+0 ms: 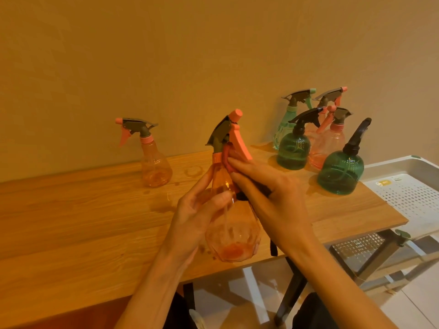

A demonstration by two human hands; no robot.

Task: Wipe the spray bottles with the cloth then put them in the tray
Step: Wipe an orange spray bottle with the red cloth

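My left hand (197, 210) grips the body of a clear orange spray bottle (232, 236), held tilted above the wooden table (71, 210). My right hand (263, 186) presses a dark red cloth (226, 159) against the bottle's neck, just under the coral trigger, with the fingers stretched along it. A dark part of the cloth shows under the palm. Another orange spray bottle (155, 162) stands alone at the back left. The white perforated tray (413, 193) lies at the right end of the table.
Several spray bottles stand grouped at the back right: two dark green (293, 150) (339, 174), one mint (288, 119), and pink ones (329, 143). A wall rises behind the table. Below the table's right end are dark legs and a metal mesh shelf (356, 248).
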